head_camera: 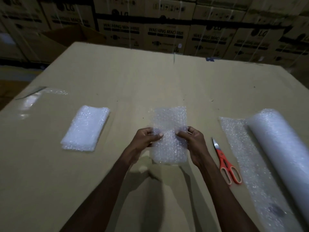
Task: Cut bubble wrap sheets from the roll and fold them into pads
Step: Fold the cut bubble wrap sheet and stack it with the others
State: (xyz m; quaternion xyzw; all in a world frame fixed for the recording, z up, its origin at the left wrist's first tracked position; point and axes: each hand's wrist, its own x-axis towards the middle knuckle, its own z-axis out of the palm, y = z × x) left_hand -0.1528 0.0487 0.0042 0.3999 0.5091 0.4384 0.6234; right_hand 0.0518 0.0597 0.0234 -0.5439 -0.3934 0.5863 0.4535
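Note:
A cut bubble wrap sheet [169,121] is held up over the middle of the cardboard-covered table [133,81]. My left hand [147,137] grips its left edge, thumb on top. My right hand [192,141] grips its right edge the same way. The sheet looks folded, narrow and long. A folded pad stack [85,128] lies to the left. The bubble wrap roll [280,148] lies at the right with a loose length [245,153] unrolled beside it. Orange-handled scissors [224,163] lie shut between my right hand and the roll.
Stacked washing machine cartons [165,32] form a wall behind the table. A clear plastic scrap [33,97] lies at the table's far left edge. An open brown box [66,37] stands at the back left.

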